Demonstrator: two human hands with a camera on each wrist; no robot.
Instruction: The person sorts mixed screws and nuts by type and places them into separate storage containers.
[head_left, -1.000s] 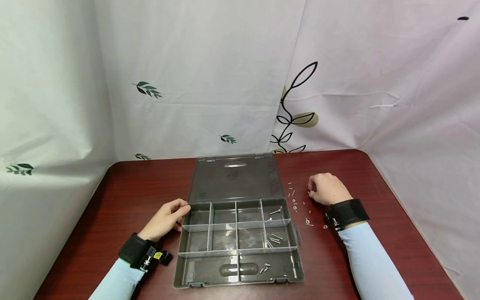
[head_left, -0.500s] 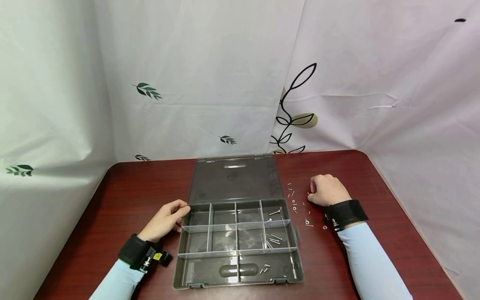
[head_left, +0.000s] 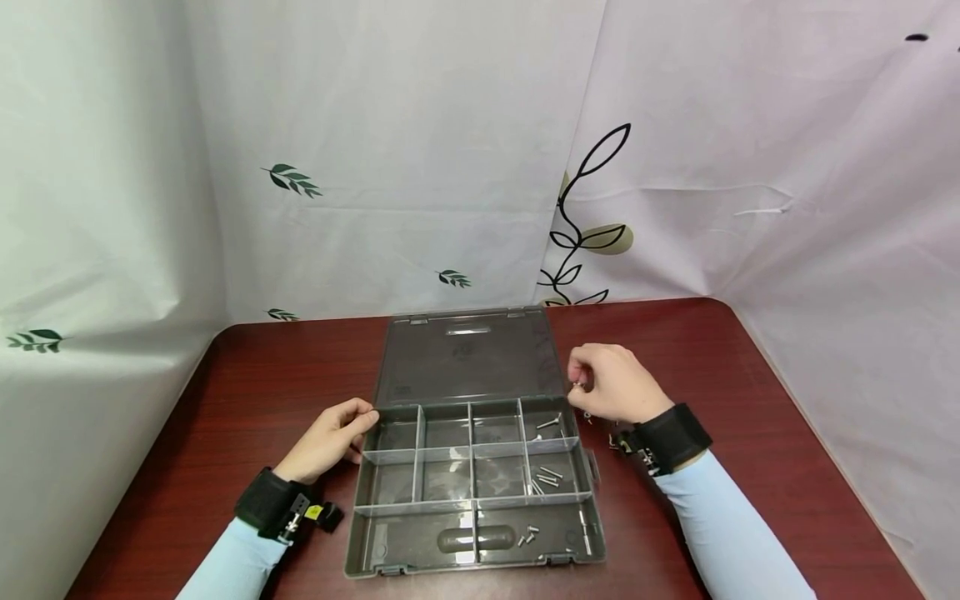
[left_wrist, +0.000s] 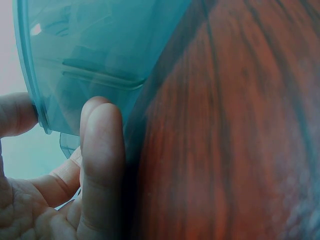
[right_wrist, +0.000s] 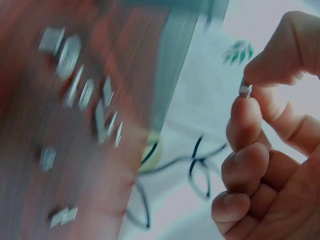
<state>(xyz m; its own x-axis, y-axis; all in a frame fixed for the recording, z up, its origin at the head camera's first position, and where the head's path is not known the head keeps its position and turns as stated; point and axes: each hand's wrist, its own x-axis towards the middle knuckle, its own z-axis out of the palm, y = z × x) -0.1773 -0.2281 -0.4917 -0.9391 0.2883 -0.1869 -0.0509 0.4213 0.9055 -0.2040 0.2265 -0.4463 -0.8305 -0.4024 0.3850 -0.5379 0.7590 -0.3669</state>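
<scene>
At its upper left corner, a grey see-through compartment box [head_left: 408,533] is held by my left hand [head_left: 326,437]. In the left wrist view one digit lies over the rim and fingers [left_wrist: 102,145] press the outer wall. My right hand [head_left: 615,383] hovers just off the box's upper right corner. Its thumb and index finger pinch a small shiny metal piece [right_wrist: 245,90], too small to name by kind. Screws [head_left: 549,477] lie in the right-hand compartments, with several short ones [head_left: 528,537] in the front right one.
The box's lid [head_left: 468,358] lies folded back behind it. Loose small hardware [right_wrist: 72,55] is scattered on the reddish wooden table [head_left: 277,375] right of the box, partly hidden by my right hand in the head view. A white patterned curtain [head_left: 420,150] hangs behind the table.
My right hand has moved left from the right part of the table to the box's upper right corner, pinching the small metal piece. The left hand and box stay put.
</scene>
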